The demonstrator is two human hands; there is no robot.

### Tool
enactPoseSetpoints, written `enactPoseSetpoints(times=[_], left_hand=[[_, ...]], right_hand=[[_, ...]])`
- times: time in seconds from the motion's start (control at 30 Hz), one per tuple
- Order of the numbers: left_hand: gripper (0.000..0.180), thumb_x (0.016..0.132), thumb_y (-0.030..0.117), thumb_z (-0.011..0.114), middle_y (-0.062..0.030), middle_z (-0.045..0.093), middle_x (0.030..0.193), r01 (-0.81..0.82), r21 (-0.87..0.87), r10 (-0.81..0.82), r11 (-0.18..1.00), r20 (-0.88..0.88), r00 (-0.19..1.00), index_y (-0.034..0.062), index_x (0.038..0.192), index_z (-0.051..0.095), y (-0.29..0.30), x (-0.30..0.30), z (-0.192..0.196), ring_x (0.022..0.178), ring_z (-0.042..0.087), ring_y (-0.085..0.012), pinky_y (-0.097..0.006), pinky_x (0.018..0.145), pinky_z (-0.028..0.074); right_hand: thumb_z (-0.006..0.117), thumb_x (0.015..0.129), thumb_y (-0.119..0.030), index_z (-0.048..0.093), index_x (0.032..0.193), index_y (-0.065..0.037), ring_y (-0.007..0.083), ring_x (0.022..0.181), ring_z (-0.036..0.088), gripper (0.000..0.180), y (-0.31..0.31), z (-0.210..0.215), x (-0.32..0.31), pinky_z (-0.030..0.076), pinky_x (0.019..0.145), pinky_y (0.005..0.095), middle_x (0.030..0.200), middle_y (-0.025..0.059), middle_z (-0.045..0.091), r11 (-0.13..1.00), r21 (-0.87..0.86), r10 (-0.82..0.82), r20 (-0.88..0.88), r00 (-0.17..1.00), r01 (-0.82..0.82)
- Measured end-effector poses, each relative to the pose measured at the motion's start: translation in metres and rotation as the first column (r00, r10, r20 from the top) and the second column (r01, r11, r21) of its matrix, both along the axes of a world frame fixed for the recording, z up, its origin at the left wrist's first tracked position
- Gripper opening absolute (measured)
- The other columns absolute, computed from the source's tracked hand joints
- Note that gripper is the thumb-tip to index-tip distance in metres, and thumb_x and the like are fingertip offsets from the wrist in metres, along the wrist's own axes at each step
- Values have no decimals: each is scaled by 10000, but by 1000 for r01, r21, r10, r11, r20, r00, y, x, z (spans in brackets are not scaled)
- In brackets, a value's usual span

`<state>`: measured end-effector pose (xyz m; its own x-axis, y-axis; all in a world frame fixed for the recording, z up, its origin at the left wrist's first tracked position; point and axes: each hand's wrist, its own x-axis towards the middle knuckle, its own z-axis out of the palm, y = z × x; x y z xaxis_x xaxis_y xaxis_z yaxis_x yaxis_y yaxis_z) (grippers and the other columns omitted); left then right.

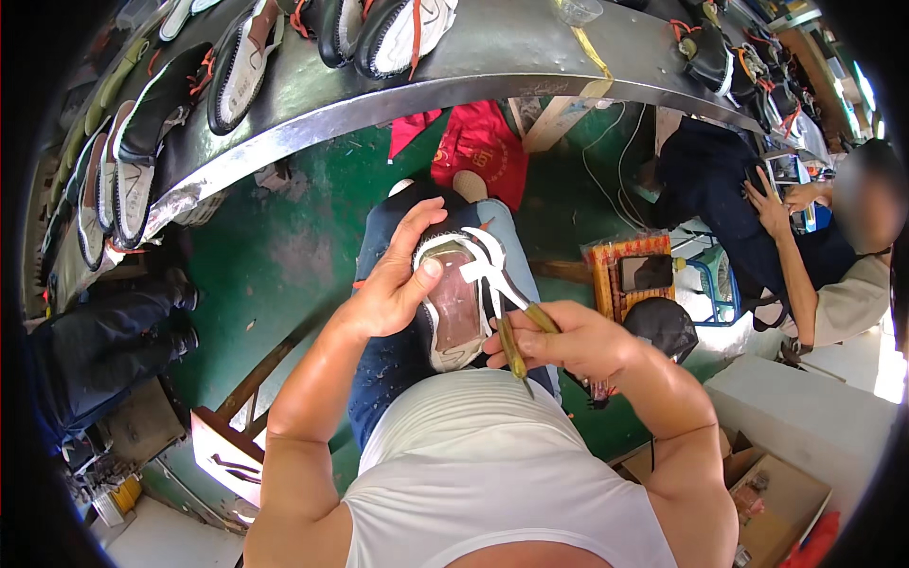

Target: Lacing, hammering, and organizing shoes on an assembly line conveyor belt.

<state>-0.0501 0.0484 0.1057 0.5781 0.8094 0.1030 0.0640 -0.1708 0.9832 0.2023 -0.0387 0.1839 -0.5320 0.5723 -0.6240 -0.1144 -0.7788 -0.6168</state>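
An upturned shoe (453, 317) rests on my lap, its brown insole board up and a pale, pleated upper edge folded around it. My left hand (386, 289) grips it from the left, thumb over the rim near the far end and fingers along the side. In my right hand (585, 343) is a pair of pincers (493, 267) with a bright curved metal head and olive-yellow handles. The pincers' head lies over the shoe's far right edge; whether the jaws bite the upper cannot be made out.
A curved metal-edged bench (530, 62) spans the far side, with several shoes (237, 71) on it. Red cloth (483, 151) lies on the green floor. At right a person (805, 256) sits near a patterned stool (606, 270). A wooden stand (222, 445) is left, a cardboard box (781, 502) lower right.
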Motion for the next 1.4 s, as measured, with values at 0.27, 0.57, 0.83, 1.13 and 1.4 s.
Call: enactPoseSetpoints(times=[0.27,0.57,0.83,1.13,1.4], left_hand=[[401,980,191,554,-150,481,1427,-95,34,97,995,-46,994,21,1339,502,23,-1,-22,1312,466,-261,-372,1088,348],[551,858,-58,543,-122,408,1514,131,-143,-141,981,-64,988,62,1394,501,59,-25,-25,1423,345,-259,-380,1141,289],[639,905,193,685,-123,463,1433,-112,-546,227,830,147,963,67,1468,409,17,10,-14,1321,426,-197,-322,1099,330],[643,858,153,727,-162,533,1351,-238,-60,243,970,122,962,2,1415,446,-22,12,41,1221,536,-246,-361,1050,401],[867,706,221,872,-394,398,1371,-90,560,23,824,124,992,-87,1361,396,-86,21,23,1236,480,-550,-663,1043,327]], right_hand=[[591,971,-211,606,982,-19,179,587,569,193,40,-41,2,482,584,318,686,56,588,902,277,160,496,853,-330],[640,914,-143,594,1102,29,414,786,642,259,33,-122,-17,512,705,442,869,233,645,612,723,-296,586,754,-322],[579,931,-146,494,1170,74,473,883,614,337,2,-54,-14,496,794,508,977,270,615,646,487,-117,824,555,-587],[637,884,-87,529,1179,-4,288,859,633,325,-27,-17,30,499,778,365,962,152,633,569,749,-85,465,881,-340],[739,856,-140,459,1233,-36,294,1054,608,481,-19,-51,-27,466,932,412,1158,146,617,280,946,-380,-49,924,165]])
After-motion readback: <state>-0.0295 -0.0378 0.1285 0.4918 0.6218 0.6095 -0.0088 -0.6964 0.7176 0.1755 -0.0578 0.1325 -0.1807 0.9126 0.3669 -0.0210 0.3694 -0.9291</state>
